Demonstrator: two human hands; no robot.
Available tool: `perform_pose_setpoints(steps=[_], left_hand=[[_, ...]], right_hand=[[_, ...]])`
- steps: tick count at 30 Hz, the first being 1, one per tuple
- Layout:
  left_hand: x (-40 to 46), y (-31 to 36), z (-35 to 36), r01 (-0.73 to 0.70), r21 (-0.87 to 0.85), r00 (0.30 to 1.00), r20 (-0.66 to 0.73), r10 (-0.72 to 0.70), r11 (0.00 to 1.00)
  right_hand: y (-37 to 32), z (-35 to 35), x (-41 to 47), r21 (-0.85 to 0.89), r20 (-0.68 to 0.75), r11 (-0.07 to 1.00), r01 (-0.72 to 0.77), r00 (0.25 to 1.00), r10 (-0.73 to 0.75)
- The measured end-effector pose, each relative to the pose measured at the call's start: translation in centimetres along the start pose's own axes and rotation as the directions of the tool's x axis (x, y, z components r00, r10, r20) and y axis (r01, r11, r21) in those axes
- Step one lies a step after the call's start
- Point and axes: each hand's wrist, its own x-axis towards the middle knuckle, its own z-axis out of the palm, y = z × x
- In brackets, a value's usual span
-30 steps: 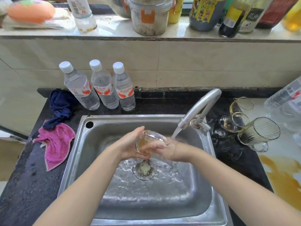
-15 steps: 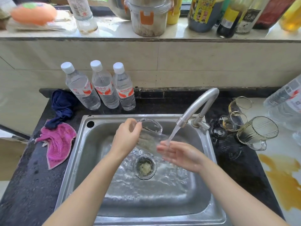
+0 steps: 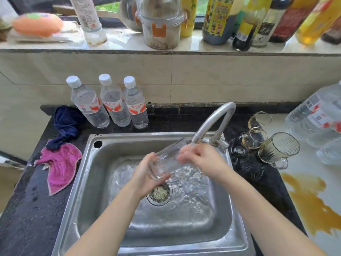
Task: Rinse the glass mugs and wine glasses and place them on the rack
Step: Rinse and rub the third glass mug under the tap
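A clear glass lies tilted over the steel sink, its mouth up under the faucet spout. My left hand grips its lower end from below. My right hand has curled fingers on the upper end near the rim. Water runs into the basin. On the counter to the right stand two stemmed wine glasses with yellowish residue and a glass mug lying on its side. No rack is in view.
Three water bottles stand behind the sink. A pink cloth and a dark blue cloth lie on the black counter at left. A large plastic jug and an amber spill are at right. Bottles line the windowsill.
The glass has swung round, its mouth now up at the spout and its base in my left palm. My right hand has risen from below the stream onto the glass's upper end.
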Motion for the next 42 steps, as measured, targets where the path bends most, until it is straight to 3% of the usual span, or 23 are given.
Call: perform_pose_setpoints(steps=[3, 4, 6, 8, 9, 10, 12, 14, 15, 16, 18, 19, 21, 24, 25, 27, 29, 30, 32, 35, 39, 40, 42], left_hand=[[0.4, -0.8, 0.8, -0.170, 0.155, 0.985, 0.035, 0.166, 0.973], [0.5, -0.7, 1.0, -0.149, 0.180, 0.988, -0.017, 0.155, 0.972], [0.5, 0.1, 0.9, -0.022, 0.158, 0.993, -0.114, 0.040, 0.987], [0.4, 0.8, 0.5, 0.100, 0.089, 0.992, -0.089, -0.092, 0.991], [0.1, 0.9, 0.3, 0.123, 0.090, 0.992, -0.038, -0.120, 0.988], [0.0, 0.6, 0.3, 0.113, 0.123, 0.993, 0.004, -0.115, 0.986], [-0.1, 0.0, 0.7, 0.013, 0.222, 0.997, 0.068, -0.029, 0.975], [0.1, -0.4, 1.2, -0.134, 0.264, 0.990, 0.078, 0.117, 0.955], [0.2, 0.0, 1.5, -0.163, 0.257, 0.987, 0.041, 0.157, 0.953], [0.1, 0.5, 1.7, -0.147, 0.249, 0.988, -0.004, 0.153, 0.957], [-0.2, 1.6, 1.6, -0.026, 0.209, 0.999, -0.036, 0.035, 0.978], [-0.4, 1.8, 1.4, 0.040, 0.204, 0.999, -0.026, -0.035, 0.978], [-0.8, 1.8, 1.2, 0.093, 0.204, 0.994, 0.035, -0.102, 0.974], [-0.1, 0.7, 1.2, -0.006, 0.189, 0.998, 0.069, -0.007, 0.982], [0.1, 0.7, 1.3, -0.016, 0.182, 0.999, 0.054, 0.006, 0.983], [0.3, 1.2, 1.1, 0.051, 0.145, 0.998, 0.022, -0.054, 0.988], [0.7, 1.8, 0.6, 0.159, 0.124, 0.985, 0.040, -0.165, 0.979], [0.8, 1.8, 0.4, 0.178, 0.137, 0.980, 0.063, -0.188, 0.974], [0.5, 1.3, 0.6, 0.147, 0.144, 0.983, 0.093, -0.161, 0.979], [0.4, 0.7, 1.5, 0.070, 0.124, 0.997, 0.024, -0.074, 0.990], [0.2, 1.6, 0.8, 0.140, 0.222, 0.989, -0.083, -0.125, 0.965], [0.2, 1.5, 0.4, 0.154, 0.225, 0.987, -0.069, -0.142, 0.962], [0.1, 1.0, 0.5, 0.111, 0.195, 0.994, -0.026, -0.108, 0.975]], right_hand=[[-0.4, -0.3, -0.2, 0.243, -0.060, 0.968, -0.066, 0.995, 0.083], [-0.5, -0.4, -0.6, 0.164, -0.033, 0.986, -0.019, 0.999, 0.025], [-0.6, -0.7, -1.0, -0.203, 0.126, 0.974, 0.098, 0.989, -0.074], [-0.6, -1.3, -0.8, -0.445, 0.264, 0.883, 0.150, 0.964, -0.030], [-0.6, -1.7, -0.5, -0.446, 0.249, 0.885, 0.133, 0.968, -0.020], [-0.7, -1.9, -0.2, -0.384, 0.189, 0.918, 0.099, 0.982, -0.026], [-1.3, -1.9, 0.0, -0.026, 0.031, 0.999, -0.023, 0.999, 0.023], [-1.6, -1.4, 0.0, 0.282, -0.006, 0.957, -0.065, 0.998, 0.070], [-1.3, -1.2, -0.2, 0.256, 0.021, 0.966, -0.036, 0.999, 0.032], [-0.9, -1.2, -0.4, 0.093, 0.079, 0.995, 0.026, 0.996, -0.034], [-0.1, -1.1, -0.5, -0.306, 0.225, 0.935, 0.177, 0.968, -0.110], [0.4, -1.3, -0.3, -0.401, 0.241, 0.893, 0.204, 0.964, -0.112], [0.4, -1.5, -0.3, -0.347, 0.181, 0.918, 0.191, 0.974, -0.135], [-0.7, -1.1, -0.4, 0.042, 0.052, 0.997, 0.071, 0.996, -0.073], [-0.8, -1.1, -0.6, 0.084, 0.061, 0.995, 0.045, 0.997, -0.050], [-0.7, -1.3, -1.0, -0.170, 0.171, 0.978, 0.122, 0.981, -0.093], [-0.4, -1.9, -1.1, -0.487, 0.300, 0.841, 0.236, 0.950, -0.092], [-0.4, -2.1, -0.9, -0.533, 0.283, 0.811, 0.243, 0.954, -0.099], [-0.8, -1.6, -0.9, -0.385, 0.169, 0.903, 0.192, 0.976, -0.135], [-1.2, -0.2, -1.0, 0.077, 0.035, 0.993, 0.086, 0.995, -0.089], [0.5, -1.2, -1.2, -0.349, 0.268, 0.928, 0.132, 0.963, -0.036], [0.8, -1.5, -1.0, -0.366, 0.279, 0.924, 0.115, 0.960, -0.009], [0.3, -1.1, -0.9, -0.091, 0.161, 0.995, 0.030, 0.987, -0.015]])
